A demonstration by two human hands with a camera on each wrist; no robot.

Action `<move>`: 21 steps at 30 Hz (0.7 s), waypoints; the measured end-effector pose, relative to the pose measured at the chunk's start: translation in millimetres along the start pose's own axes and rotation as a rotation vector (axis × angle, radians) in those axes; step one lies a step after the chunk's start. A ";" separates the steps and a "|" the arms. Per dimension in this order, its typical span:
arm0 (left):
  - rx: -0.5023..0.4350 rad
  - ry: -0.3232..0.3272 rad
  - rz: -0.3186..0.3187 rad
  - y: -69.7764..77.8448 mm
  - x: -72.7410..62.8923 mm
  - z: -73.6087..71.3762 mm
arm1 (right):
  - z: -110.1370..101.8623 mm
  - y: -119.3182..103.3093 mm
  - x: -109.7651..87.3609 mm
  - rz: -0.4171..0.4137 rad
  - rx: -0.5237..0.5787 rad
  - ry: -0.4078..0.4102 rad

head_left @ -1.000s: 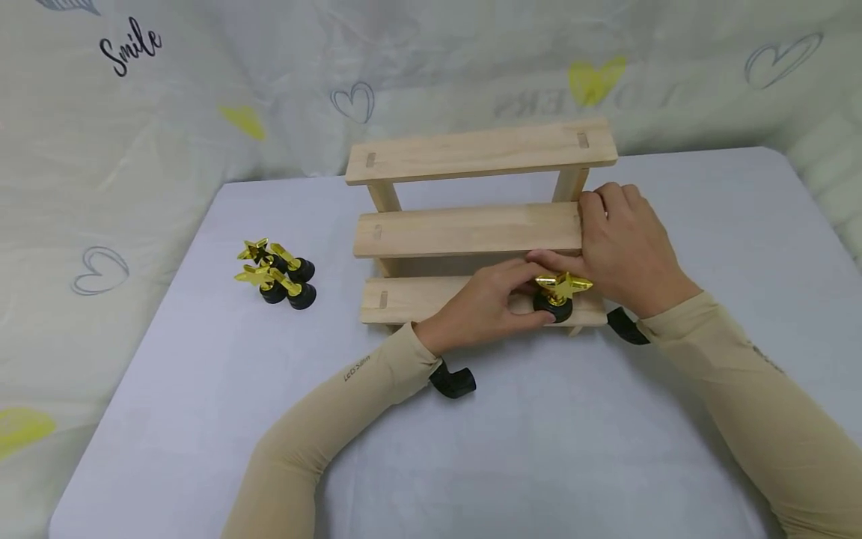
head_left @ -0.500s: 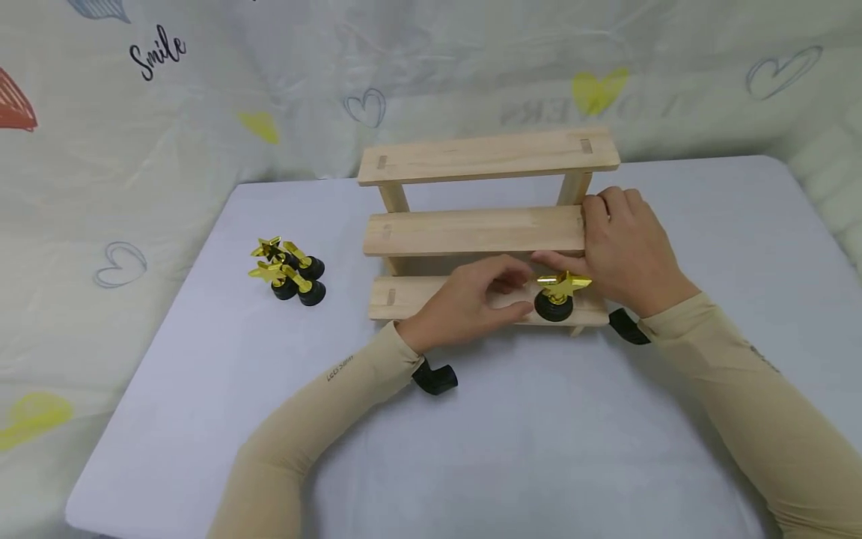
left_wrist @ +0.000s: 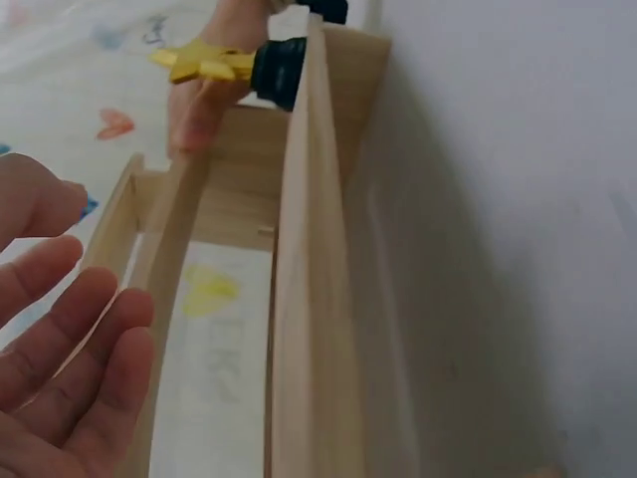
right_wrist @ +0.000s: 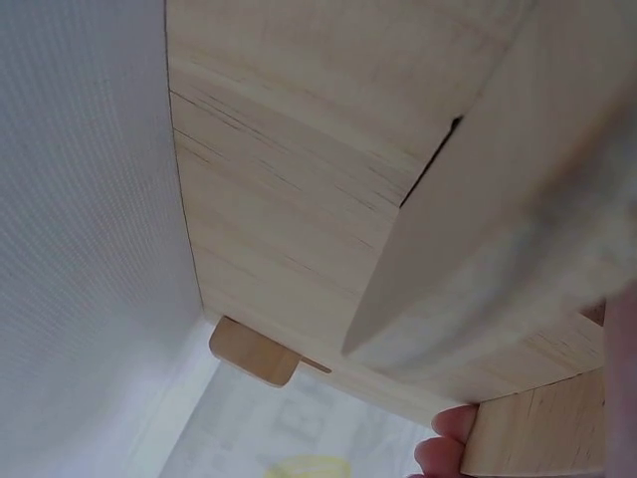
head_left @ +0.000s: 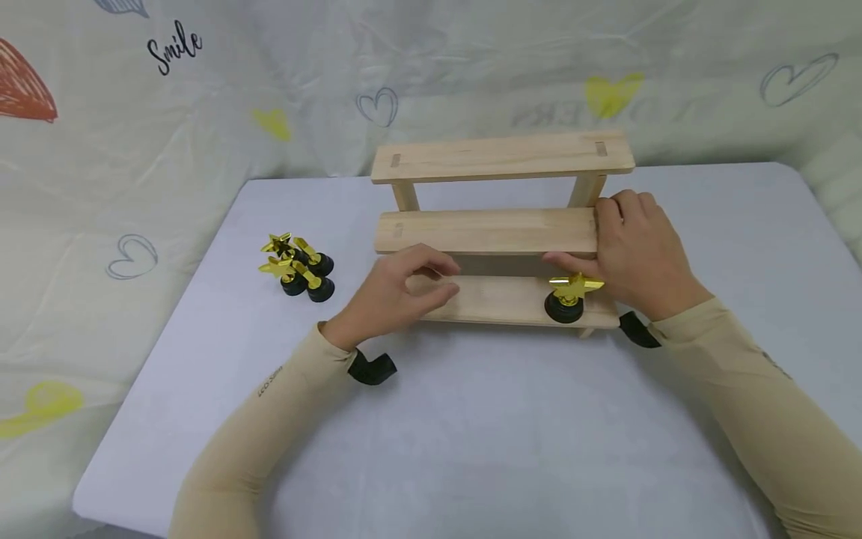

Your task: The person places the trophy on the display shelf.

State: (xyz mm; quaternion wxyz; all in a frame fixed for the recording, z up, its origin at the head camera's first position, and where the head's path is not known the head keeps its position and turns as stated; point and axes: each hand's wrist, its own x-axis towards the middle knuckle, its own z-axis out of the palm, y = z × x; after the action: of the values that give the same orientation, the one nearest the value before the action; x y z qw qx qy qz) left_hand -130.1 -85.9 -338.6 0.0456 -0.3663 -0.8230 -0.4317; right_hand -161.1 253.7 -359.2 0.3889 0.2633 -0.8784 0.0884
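A three-tier wooden shelf rack (head_left: 485, 232) stands on the table. One small gold star trophy (head_left: 564, 308) with a black base is upright at the right end of its lowest tier. My right hand (head_left: 636, 251) grips the right end of the middle tier, thumb along the front edge; its fingertips (right_wrist: 443, 453) show at the board's end in the right wrist view. My left hand (head_left: 397, 292), fingers loosely bent and holding nothing, is over the left part of the lowest tier. In the left wrist view, its fingers (left_wrist: 109, 383) spread beside the boards.
Several more star trophies (head_left: 296, 268) stand grouped on the white table (head_left: 471, 442), left of the rack. Behind the table hangs a pale patterned cloth (head_left: 471, 67). A black strap end (head_left: 372, 369) sticks out below the left wrist.
My left hand has let go of the trophy on the lowest tier and moved left. The right hand keeps its grip on the rack. The head view has shifted slightly.
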 end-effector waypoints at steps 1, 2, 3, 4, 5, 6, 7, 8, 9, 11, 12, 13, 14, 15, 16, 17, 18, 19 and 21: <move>-0.009 0.015 0.004 -1.1 -1.7 -5.6 | -0.8 0.6 -0.3 0.002 0.002 0.000; -0.012 0.031 0.008 -2.1 -3.3 -10.8 | -1.6 1.0 -0.6 0.004 0.004 -0.001; -0.013 0.047 0.011 -2.8 -4.9 -15.8 | -2.4 1.4 -0.8 0.006 0.005 -0.005; -0.019 0.062 0.015 -2.7 -6.5 -20.9 | -3.0 1.4 -1.2 0.008 0.008 -0.004; -0.020 0.078 0.016 -2.7 -8.3 -25.7 | -3.5 1.5 -1.5 0.009 0.011 -0.004; -0.026 0.093 0.017 -2.7 -10.1 -30.2 | -4.0 1.6 -1.9 0.011 0.012 -0.007; -0.031 0.109 0.019 -2.1 -11.8 -34.7 | -4.2 1.5 -2.3 0.011 0.013 -0.006; -0.033 0.123 0.020 -1.3 -13.2 -39.1 | -4.4 1.4 -2.5 0.011 0.014 -0.006; -0.040 0.138 0.020 -0.3 -14.7 -43.3 | -4.4 1.2 -2.8 0.011 0.015 -0.004; -0.055 0.173 0.018 0.9 -17.4 -50.6 | -4.4 1.3 -3.4 0.010 0.016 -0.002; -0.064 0.188 0.018 1.4 -18.7 -54.0 | -4.7 1.3 -3.6 0.011 0.017 -0.001; -0.068 0.204 0.017 1.7 -20.0 -57.2 | -4.8 1.2 -3.8 0.010 0.019 0.003; -0.068 0.218 0.016 1.4 -21.5 -60.1 | -5.3 1.1 -3.8 0.010 0.020 0.002; -0.073 0.234 0.015 0.7 -23.5 -62.9 | -6.0 1.4 -4.0 0.007 0.012 -0.009; -0.073 0.249 0.012 -0.2 -25.3 -65.6 | -7.1 1.5 -4.0 0.004 0.003 -0.022; -0.069 0.261 0.010 -1.2 -27.2 -68.6 | -8.3 1.5 -3.9 -0.001 -0.005 -0.036; -0.066 0.273 0.006 -2.2 -29.3 -71.4 | -9.5 1.6 -3.8 -0.006 -0.014 -0.049; -0.063 0.283 0.000 -3.3 -31.5 -74.3 | -10.8 1.6 -3.7 -0.013 -0.022 -0.062; -0.061 0.303 -0.012 -5.3 -36.1 -80.0 | -13.3 1.8 -3.6 -0.029 -0.035 -0.079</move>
State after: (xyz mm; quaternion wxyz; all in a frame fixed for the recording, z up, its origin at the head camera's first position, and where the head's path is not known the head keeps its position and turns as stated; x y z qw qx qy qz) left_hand -126.5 -167.7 -306.5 0.1555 -0.2935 -0.7952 -0.5072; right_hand -151.6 261.5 -352.6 0.3598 0.2725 -0.8905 0.0568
